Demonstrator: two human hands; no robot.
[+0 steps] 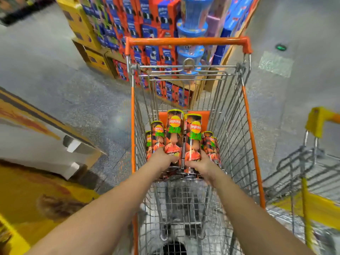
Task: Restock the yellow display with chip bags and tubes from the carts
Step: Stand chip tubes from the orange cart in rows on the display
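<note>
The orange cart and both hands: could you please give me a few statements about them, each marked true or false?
1. The chip tubes stand inside the orange cart. True.
2. The left hand rests on the cart's handle. False: it grips a tube inside the cart.
3. The right hand grips a tube. True.
4. The cart is full of chip bags. False: only tubes show in it.
5. A yellow cart stands to the right. True.

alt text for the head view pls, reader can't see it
Both hands reach into an orange-framed shopping cart: the left hand and right hand each grip an upright chip tube from a cluster standing in the basket. A yellow display sits at left, a second cart at right.
</note>
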